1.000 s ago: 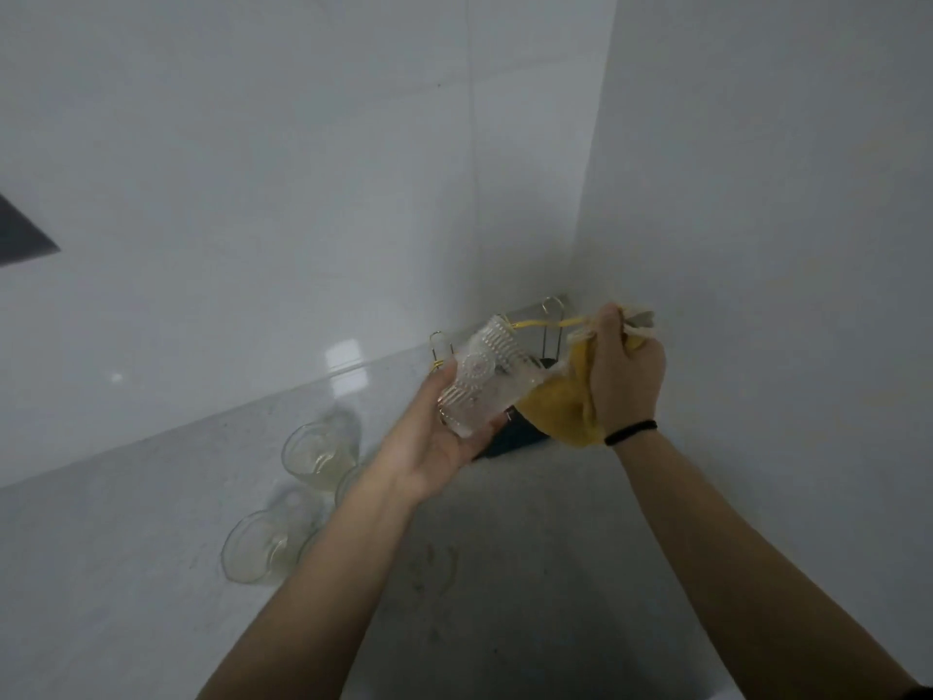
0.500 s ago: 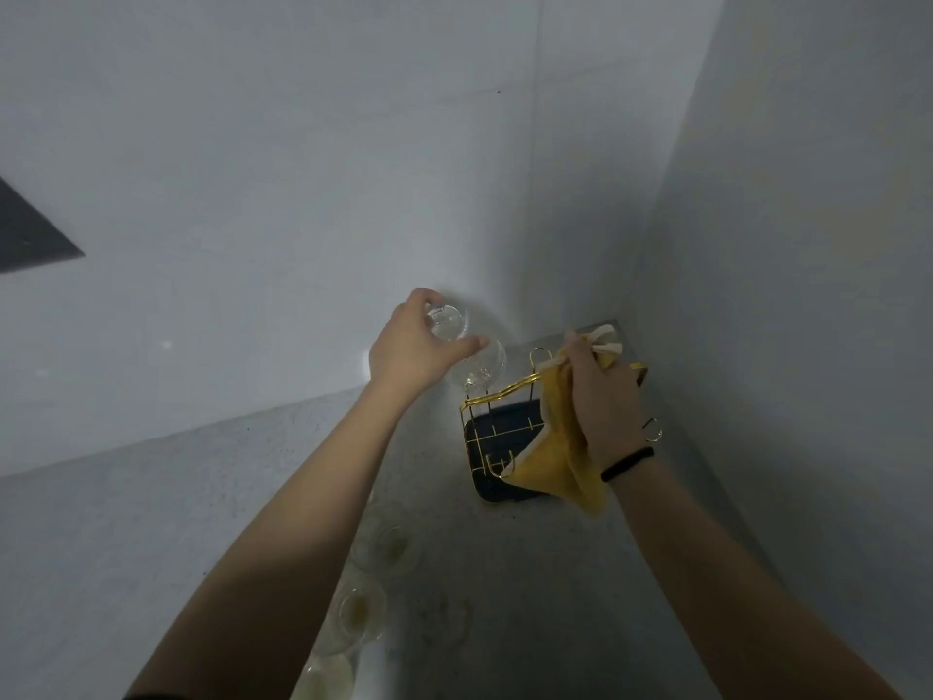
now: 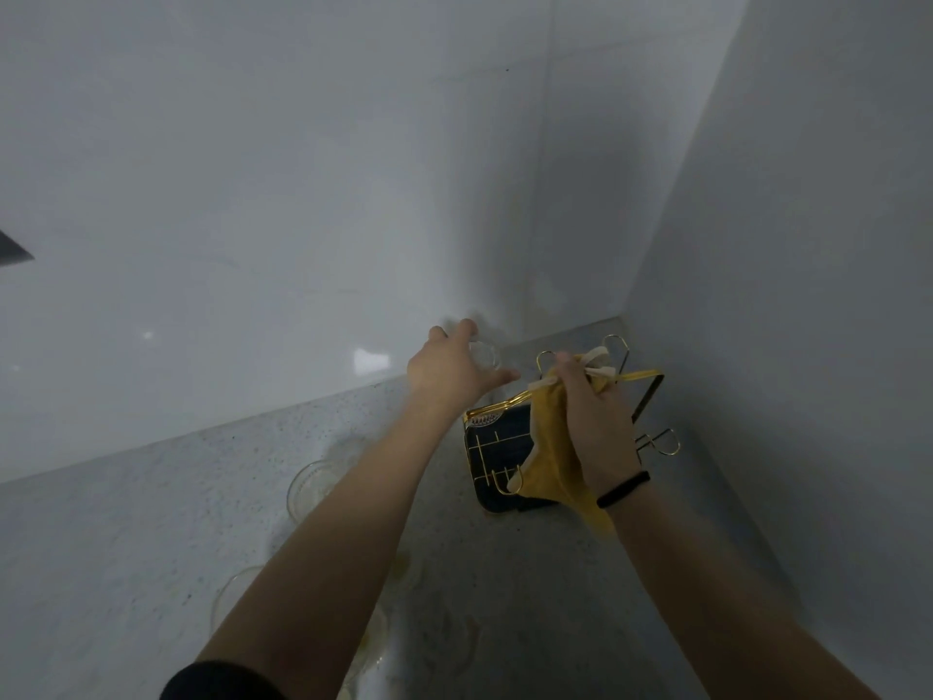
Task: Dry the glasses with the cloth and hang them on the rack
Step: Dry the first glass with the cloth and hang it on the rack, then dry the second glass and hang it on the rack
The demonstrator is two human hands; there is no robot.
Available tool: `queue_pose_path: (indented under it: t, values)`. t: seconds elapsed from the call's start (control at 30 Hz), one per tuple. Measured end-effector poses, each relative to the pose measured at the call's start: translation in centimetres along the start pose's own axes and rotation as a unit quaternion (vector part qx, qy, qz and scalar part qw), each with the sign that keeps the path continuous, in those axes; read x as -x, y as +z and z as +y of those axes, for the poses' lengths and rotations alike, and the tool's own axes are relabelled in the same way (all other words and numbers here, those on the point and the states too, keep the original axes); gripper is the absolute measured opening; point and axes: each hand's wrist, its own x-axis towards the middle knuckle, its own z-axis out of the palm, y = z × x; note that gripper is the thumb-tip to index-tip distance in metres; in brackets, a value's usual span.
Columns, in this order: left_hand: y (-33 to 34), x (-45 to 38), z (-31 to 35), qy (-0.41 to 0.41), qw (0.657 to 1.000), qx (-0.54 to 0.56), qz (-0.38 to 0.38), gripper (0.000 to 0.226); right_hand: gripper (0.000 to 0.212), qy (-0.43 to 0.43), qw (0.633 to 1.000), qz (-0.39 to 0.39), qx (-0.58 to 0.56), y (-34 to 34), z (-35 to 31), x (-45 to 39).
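My left hand (image 3: pixel 452 373) grips a clear glass (image 3: pixel 483 355) from above, holding it over the far left side of the gold wire rack (image 3: pixel 510 404). The rack stands on a dark tray (image 3: pixel 497 452) in the counter's back right corner. A yellow cloth (image 3: pixel 553 459) hangs bunched from my right hand (image 3: pixel 595 421), which hovers over the rack's middle. Gold hooks (image 3: pixel 659 442) stick out around it. Most of the glass is hidden behind my fingers.
Several clear glasses stand on the grey speckled counter (image 3: pixel 126 538) under and beside my left forearm, one (image 3: pixel 308 485) near the wall, another (image 3: pixel 232 601) closer. White walls close in behind and on the right.
My left hand carried the glass away from the cloth, up and back to the rack's far left side. The right hand with the cloth dropped lower over the rack. The view tilted down.
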Motion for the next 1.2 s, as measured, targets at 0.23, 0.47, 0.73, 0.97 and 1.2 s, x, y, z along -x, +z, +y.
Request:
queue_pose_path:
  t: [0.23, 0.47, 0.73, 0.97, 1.2]
  values:
    - [1.3, -0.6, -0.2, 0.003, 0.999, -0.027, -0.034, 0.089, 0.047, 0.004, 0.999, 0.001, -0.034, -0.7, 0.1, 0.2]
    - [1.6, -0.4, -0.6, 0.013, 0.999, 0.031, -0.014, 0.073, 0.047, 0.009, 0.999, -0.009, -0.041, -0.7, 0.1, 0.4]
    - [2.0, -0.4, -0.7, 0.021, 0.997, 0.068, -0.020, 0.046, 0.046, 0.029, 0.999, -0.001, -0.039, -0.7, 0.3, 0.4]
    - [0.6, 1.3, -0.8, 0.000, 0.992, 0.124, 0.013, 0.043, 0.042, 0.054, 0.998, 0.004, -0.032, -1.1, -0.2, 1.3]
    - [-1.1, 9.4, -3.8, 0.032, 0.975, 0.205, 0.077, 0.030, 0.041, 0.117, 0.992, -0.046, -0.027, -1.0, 0.8, 5.9]
